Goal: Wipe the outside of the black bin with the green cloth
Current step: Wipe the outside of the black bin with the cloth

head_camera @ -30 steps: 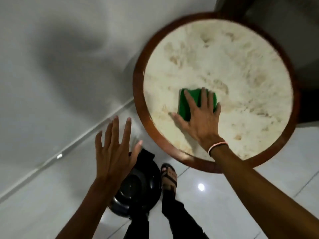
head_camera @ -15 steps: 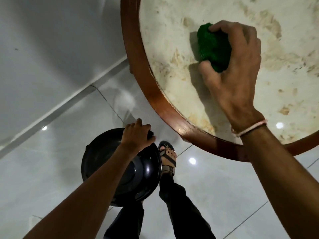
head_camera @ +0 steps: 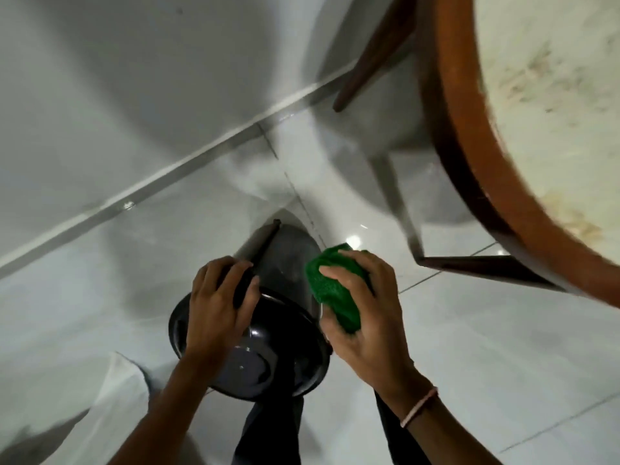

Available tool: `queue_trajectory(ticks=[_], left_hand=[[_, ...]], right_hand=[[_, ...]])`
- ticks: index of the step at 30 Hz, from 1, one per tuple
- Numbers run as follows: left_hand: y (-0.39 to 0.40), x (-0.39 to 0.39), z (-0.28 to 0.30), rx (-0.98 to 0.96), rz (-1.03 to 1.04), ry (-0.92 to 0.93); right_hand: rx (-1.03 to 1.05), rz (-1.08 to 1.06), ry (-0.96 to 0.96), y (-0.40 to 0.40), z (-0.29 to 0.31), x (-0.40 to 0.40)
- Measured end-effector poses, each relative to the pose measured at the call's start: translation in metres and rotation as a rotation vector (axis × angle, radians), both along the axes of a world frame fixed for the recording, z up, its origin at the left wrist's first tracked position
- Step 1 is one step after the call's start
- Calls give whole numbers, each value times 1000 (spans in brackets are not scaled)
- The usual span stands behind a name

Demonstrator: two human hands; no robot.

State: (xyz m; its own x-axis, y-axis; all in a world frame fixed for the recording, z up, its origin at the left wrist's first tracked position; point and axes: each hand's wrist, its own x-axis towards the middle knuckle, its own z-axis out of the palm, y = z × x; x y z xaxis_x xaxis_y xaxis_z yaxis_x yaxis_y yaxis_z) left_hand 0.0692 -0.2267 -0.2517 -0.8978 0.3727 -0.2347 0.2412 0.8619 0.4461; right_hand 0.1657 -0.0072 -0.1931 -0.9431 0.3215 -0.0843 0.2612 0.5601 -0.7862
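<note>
Green cloth [head_camera: 335,290] bunched in right hand [head_camera: 364,325] fingers, pressed to black bin [head_camera: 285,263] side; bin on white tiled floor [head_camera: 486,347], tilted, rim gripped by left hand [head_camera: 216,308].

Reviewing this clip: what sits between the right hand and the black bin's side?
In the head view, the green cloth lies between the right hand and the black bin, bunched against its outer wall.

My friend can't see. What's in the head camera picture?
A person's right hand presses a green cloth against the side of a black bin, and the left hand grips the bin's rim. The bin tilts on a shiny white floor, beside a round table.
</note>
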Motion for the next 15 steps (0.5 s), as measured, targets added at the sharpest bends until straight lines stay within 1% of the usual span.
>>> queue_trajectory(ticks=[3, 5, 6, 8, 10, 12, 14, 15], left_hand=[[-28, 27, -3, 10, 21, 90], [-40, 42, -4, -67, 15, 161], [-43, 48, -4, -99, 24, 178], [-48, 53, -7, -98, 48, 187], [-51, 50, -15, -68, 64, 202], [-53, 44, -20, -40, 54, 237], [-55, 40, -23, -35, 24, 268], [-56, 40, -25, -47, 1, 264]], right_hand=[[-117, 7, -85, -21, -32, 4], [-201, 41, -151, -32, -48, 1], [-240, 75, -177, -39, -55, -1], [-302, 191, -206, -59, -70, -3], [-324, 315, -227, -81, -89, -6], [-317, 353, -270, -87, -110, -15], [-271, 310, -357, -82, -139, -34], [-251, 253, -409, -77, -154, -44]])
